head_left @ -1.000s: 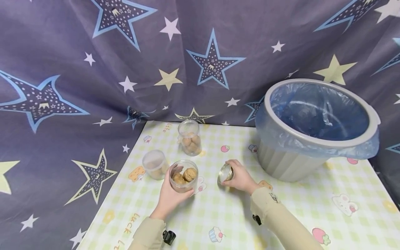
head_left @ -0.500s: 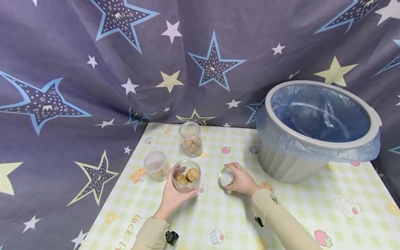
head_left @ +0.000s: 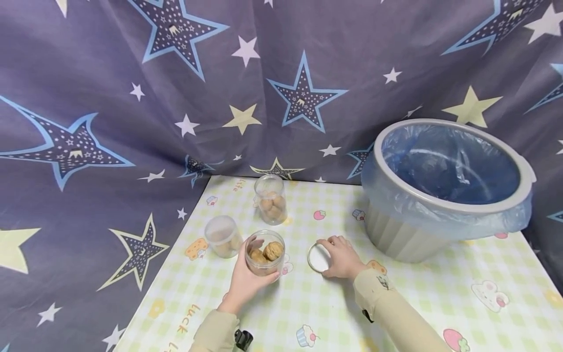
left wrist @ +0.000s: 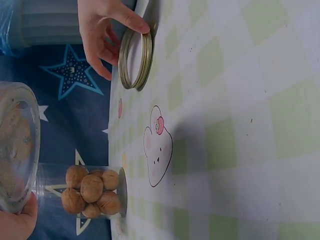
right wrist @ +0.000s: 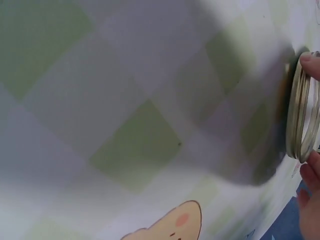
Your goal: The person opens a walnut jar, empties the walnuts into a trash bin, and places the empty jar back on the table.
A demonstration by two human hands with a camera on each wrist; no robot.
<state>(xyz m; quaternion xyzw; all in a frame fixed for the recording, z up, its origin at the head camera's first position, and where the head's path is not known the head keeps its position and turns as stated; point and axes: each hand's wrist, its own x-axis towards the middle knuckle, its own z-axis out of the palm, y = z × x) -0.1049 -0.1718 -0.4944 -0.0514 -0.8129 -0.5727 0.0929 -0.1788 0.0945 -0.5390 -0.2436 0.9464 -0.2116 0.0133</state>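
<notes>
Left hand (head_left: 246, 282) is wrapping its fingers round the clear jar (head_left: 264, 269), mouth up and showing no lid, and is holding it raised off the table; walnuts (head_left: 274, 251) are sitting inside. Right hand (head_left: 345, 260) is pinching the gold-rimmed lid (head_left: 317, 258), thumb and fingertips gripping its rim, not letting go. Lid is lying low at the table, right of the held jar and well apart from it.

Change: a second ago the lid was tilting on edge; now it is facing its white side up and lying nearly flat, the wrist views showing it close along the cloth. Whether it is fully touching down, I cannot tell. Left hand is holding much the same pose as before. Reading it as the lid being laid flat while the jar is staying uncovered, so both hands are being kept busy.

Further out: back jar (head_left: 270, 188) is standing upright behind the held one, also containing walnuts. Cloudy jar (head_left: 221, 238) is standing just beside the left hand, brownish contents showing faintly; it is crowding that side. Bin (head_left: 396, 237) with blue liner (head_left: 475, 222) is bulking up at the right, blocking space beyond the right hand. Checked cloth (head_left: 272, 318) is covering the table; starry curtain (head_left: 211, 151) is hanging behind.
</notes>
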